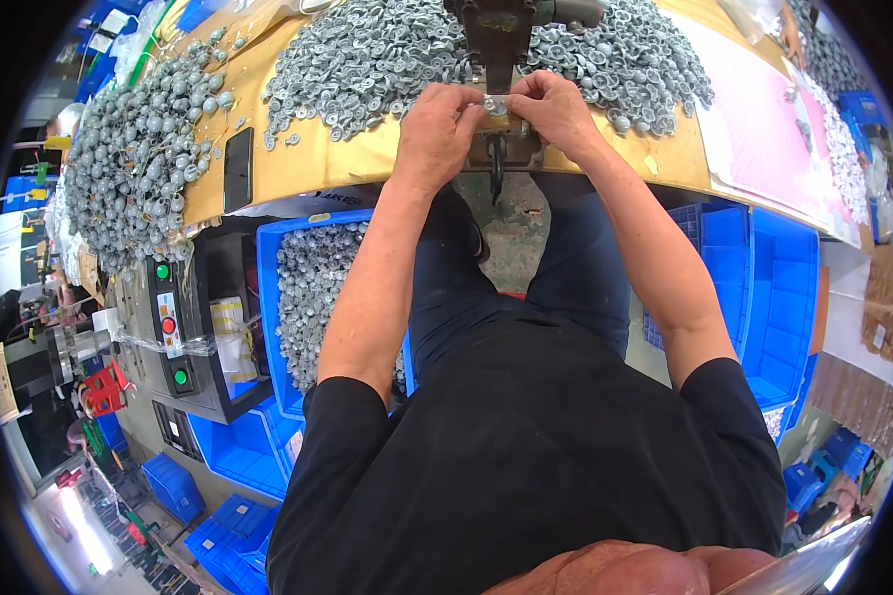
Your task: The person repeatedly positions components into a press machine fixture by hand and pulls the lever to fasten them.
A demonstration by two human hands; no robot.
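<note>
Flanking a small pale piece (490,103), the left hand (435,134) and the right hand (558,114) are lying close in at the foot of a dark metal press (496,40). The piece is sitting between the two sets of fingers, just below the press's hanging column and above its metal base (526,151). On each hand the thumb and forefinger are bending toward it; whether their tips are clamping on it or only resting beside it, I cannot tell at this size. Judging by its smallness and shine, the piece is probably weighing very little, staying stiff under a squeeze and perhaps slipping from smooth skin, so a light pinch on opposite edges is looking safest, the tips staying out from under the column. On the tabletop (290,171), a left heap (362,64) and a right heap (620,69) of grey caps are spreading beside the press. These are looking hard, hollow and light, so the rim is offering the surest hold, while a hard squeeze is possibly risking a crack.
</note>
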